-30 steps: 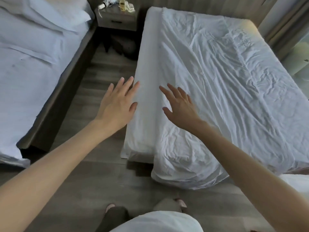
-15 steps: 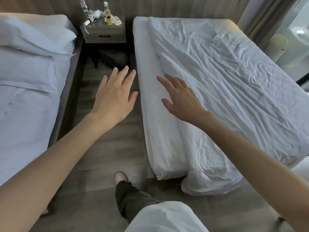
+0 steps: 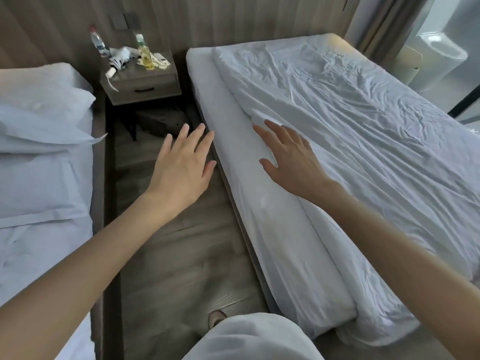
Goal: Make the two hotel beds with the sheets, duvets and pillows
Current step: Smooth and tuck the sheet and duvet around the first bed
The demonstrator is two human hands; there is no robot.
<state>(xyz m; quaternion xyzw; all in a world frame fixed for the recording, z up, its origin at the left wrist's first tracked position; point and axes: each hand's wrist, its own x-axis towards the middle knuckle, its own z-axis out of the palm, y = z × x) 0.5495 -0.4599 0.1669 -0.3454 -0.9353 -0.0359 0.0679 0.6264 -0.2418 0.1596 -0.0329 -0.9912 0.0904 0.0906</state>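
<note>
Head camera, forward and down
It looked along the floor (image 3: pixel 181 255) between left bed (image 3: pixel 44 183) and right bed (image 3: pixel 363 141); nightstand (image 3: pixel 145 87) lay ahead; the right bed's edge sat close below.

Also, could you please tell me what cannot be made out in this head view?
Left bed: head view, partly cut off by the left edge.
Right bed: far foot corner hidden behind the right forearm.
Bottles on the nightstand: labels too small.
Dark object beneath it: lost in shadow.

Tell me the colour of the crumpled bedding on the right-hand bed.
White bedding, seen in the head view.
</note>
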